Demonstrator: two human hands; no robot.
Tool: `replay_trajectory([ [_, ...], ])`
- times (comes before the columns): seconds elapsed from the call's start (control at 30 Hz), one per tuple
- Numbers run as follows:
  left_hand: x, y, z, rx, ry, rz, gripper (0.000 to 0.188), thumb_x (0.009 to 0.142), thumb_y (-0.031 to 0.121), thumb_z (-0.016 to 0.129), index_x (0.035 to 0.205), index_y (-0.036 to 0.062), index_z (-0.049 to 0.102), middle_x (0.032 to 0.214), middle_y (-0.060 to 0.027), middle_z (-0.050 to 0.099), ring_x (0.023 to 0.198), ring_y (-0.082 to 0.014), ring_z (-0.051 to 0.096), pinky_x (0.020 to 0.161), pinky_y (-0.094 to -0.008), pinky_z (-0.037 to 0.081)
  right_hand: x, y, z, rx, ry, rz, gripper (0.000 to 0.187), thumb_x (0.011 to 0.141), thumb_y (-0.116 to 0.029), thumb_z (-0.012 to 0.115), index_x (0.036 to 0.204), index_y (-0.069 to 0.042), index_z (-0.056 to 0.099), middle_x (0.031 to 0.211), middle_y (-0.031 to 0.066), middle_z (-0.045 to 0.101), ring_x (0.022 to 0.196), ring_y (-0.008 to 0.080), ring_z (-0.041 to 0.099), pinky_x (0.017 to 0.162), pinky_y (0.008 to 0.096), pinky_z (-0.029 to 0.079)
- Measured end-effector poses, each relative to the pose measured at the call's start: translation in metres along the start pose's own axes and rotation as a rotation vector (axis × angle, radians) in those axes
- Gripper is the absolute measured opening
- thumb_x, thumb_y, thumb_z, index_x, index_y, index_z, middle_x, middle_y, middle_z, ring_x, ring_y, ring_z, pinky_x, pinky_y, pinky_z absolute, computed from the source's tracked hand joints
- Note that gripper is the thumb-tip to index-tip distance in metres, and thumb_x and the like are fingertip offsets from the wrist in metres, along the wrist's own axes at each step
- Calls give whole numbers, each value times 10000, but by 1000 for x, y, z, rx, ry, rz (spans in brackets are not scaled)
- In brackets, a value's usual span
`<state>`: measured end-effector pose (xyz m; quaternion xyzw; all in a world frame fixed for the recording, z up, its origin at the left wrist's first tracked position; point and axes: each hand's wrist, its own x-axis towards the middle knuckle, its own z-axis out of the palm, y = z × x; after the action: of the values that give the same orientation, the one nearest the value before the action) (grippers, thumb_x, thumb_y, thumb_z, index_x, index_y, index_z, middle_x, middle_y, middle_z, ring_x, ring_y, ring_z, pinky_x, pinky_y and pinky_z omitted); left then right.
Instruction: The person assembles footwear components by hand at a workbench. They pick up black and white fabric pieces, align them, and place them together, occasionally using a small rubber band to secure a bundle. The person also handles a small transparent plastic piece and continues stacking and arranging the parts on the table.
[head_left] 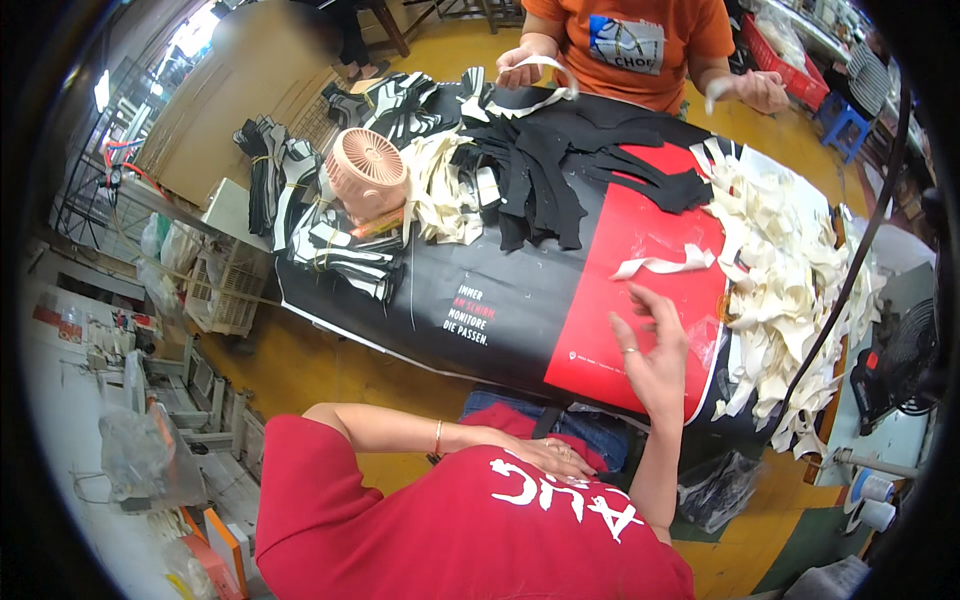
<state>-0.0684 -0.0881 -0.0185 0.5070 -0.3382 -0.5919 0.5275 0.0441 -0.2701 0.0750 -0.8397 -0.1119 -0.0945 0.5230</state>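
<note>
My right hand (655, 355) is raised over the red part of the table covering, fingers apart and nothing in them. Just beyond its fingertips lies a single cream fabric strip (665, 262), slightly curled. Flat against my lap, by the hem of my red shirt, rests my left hand (555, 459), its fingers stretched out and holding nothing that I can see. To the right of my right hand spreads a big heap of cream fabric strips (780, 290). Farther off, loose black fabric strips (545, 185) lie across the middle of the table.
Opposite, a person in an orange shirt (640, 50) holds a white strip (545, 65). A pink fan (368, 170) stands among tied black-and-white strip bundles (345, 255) and a cream bundle (440, 190). A dark cable (850, 260) hangs at the right, near a black machine (890, 360).
</note>
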Motion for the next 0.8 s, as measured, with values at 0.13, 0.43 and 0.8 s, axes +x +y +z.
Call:
replay_trajectory([
  [0.13,-8,-2,0,26,43,63,698,992,517,490,1462,5,427,1460,-183,490,1361,-333,454,1150,-428,308,64,-16,36,25,-211,-110,439,860,-208,743,1232,-14,612,1129,174,625,1009,293,630,880,384,503],
  [0.43,-62,73,-30,200,776,301,416,949,190,644,1320,16,570,1287,-155,624,1201,-261,590,1039,-378,440,201,33,147,-348,-143,84,769,829,-427,764,1421,-54,446,1229,251,586,1075,316,630,927,397,506],
  [0.8,-122,91,-169,243,1684,321,307,914,165,670,1183,19,640,1191,-130,631,1081,-239,615,937,-356,470,209,63,145,-53,-266,211,759,817,-288,808,1418,-10,436,1046,142,636,840,165,644,762,312,539],
])
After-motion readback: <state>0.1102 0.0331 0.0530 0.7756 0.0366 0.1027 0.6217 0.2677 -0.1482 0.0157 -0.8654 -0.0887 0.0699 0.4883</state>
